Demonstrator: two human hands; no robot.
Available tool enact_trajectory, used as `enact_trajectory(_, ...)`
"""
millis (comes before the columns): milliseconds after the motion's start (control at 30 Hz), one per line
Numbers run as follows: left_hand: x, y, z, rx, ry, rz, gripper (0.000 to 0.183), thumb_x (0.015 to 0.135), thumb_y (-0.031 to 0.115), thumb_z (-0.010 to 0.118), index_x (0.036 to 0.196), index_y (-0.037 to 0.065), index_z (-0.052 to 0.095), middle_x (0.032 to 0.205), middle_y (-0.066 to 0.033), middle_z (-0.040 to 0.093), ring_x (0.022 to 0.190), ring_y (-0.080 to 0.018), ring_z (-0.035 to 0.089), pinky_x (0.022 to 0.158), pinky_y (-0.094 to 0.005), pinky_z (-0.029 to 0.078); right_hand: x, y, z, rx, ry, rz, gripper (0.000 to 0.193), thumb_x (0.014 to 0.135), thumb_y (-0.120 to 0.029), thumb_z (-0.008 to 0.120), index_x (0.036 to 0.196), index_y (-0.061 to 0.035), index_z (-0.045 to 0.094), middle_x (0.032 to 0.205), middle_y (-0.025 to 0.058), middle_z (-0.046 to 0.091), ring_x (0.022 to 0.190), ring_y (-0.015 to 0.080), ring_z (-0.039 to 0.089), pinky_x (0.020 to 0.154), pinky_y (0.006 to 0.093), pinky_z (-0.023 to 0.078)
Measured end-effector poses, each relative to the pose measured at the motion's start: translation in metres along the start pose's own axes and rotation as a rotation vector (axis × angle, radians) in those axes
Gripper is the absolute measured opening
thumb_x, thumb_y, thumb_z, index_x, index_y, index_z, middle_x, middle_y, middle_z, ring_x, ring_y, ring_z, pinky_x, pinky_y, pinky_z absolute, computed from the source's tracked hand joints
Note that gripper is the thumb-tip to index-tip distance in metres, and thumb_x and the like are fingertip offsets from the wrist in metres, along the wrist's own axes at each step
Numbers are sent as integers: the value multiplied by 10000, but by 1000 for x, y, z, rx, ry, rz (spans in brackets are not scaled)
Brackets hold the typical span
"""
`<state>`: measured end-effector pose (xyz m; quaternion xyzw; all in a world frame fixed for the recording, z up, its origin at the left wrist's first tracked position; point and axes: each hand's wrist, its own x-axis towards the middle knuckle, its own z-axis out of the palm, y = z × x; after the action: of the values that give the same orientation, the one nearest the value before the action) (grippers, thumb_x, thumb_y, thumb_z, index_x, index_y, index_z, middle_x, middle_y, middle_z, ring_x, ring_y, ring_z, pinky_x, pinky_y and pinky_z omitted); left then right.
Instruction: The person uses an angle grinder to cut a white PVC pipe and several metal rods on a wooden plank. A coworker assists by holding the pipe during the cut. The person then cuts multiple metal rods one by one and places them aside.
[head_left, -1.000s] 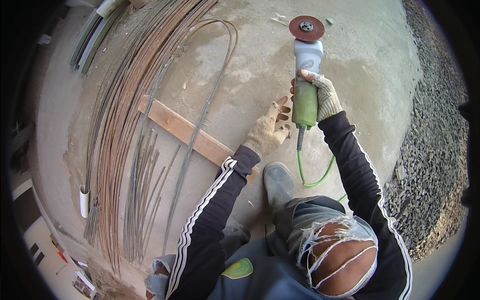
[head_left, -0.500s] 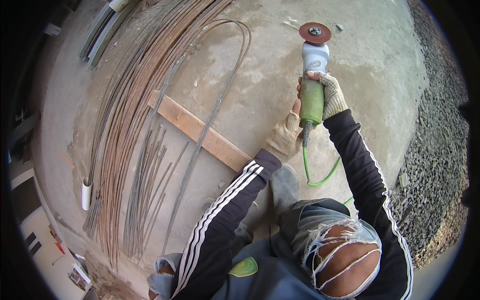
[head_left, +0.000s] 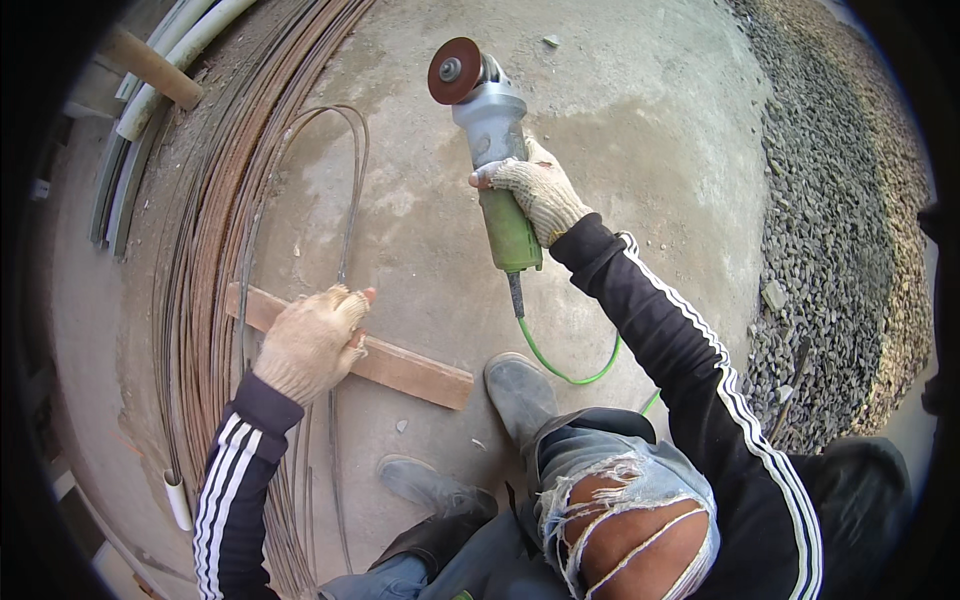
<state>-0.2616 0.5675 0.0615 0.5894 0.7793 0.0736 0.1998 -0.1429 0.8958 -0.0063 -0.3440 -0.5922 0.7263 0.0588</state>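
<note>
My right hand (head_left: 535, 192), in a cream knitted glove with bare fingertips, is closed around the green body of an angle grinder (head_left: 512, 228). The grinder is held above the floor, its reddish-brown disc (head_left: 455, 72) tilted at the far end and a green cord (head_left: 560, 372) hanging from its near end. My left hand (head_left: 315, 340), gloved alike, has curled fingers and is over a wooden plank (head_left: 415, 374). A thin bent steel rod (head_left: 356, 190) passes beneath this hand in the picture; whether the fingers grip it is hidden.
A bundle of long rusty steel rods (head_left: 212, 240) lies at left, near pale pipes (head_left: 185, 65) and a short white tube (head_left: 178, 500). Dark gravel (head_left: 815, 220) borders the concrete floor (head_left: 650, 130) at right. My boots (head_left: 520, 395) stand near the plank's end.
My left hand has left the grinder and moved left over the plank and bent rod. The right hand keeps hold of the grinder, now tilted with its disc toward the left. The view has shifted too.
</note>
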Motion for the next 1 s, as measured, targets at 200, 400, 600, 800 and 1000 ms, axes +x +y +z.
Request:
enact_trajectory(200,-138,-13,-63,-32,-199,-550,381,878,84,759,1236,-9,665,968,-161,643,847,-371,676,763,-459,551,-21,-20,14,146,-38,33,698,727,-215,926,1277,-6,552,1062,120,674,917,199,678,820,350,598)
enact_trajectory(400,-226,13,41,-294,7,-838,575,892,141,811,1404,-10,598,1179,-214,661,1072,-399,704,877,-457,575,-38,-18,20,98,-58,120,611,742,-96,896,1268,-27,594,1022,100,692,876,203,710,824,376,630)
enact_trajectory(600,-210,44,157,-284,179,-931,568,942,239,764,1424,20,558,1307,-246,630,1122,-462,666,877,-513,558,-28,-19,15,-216,-143,64,582,731,-123,886,1235,-41,606,1046,64,666,902,180,660,849,356,581)
enact_trajectory(800,-202,22,224,-456,358,-1038,314,1032,345,657,1169,66,610,1067,-241,724,969,-474,704,786,-578,544,-37,-9,33,-421,-232,-19,553,728,-131,881,1201,-41,609,1037,49,656,918,167,622,866,350,545)
enact_trajectory(1000,-212,8,232,-564,291,-986,255,1056,328,614,1100,77,601,919,-228,747,903,-483,715,742,-604,534,-34,-3,55,-681,-317,-72,571,712,-182,880,1193,-32,610,1024,76,656,915,192,623,857,369,536)
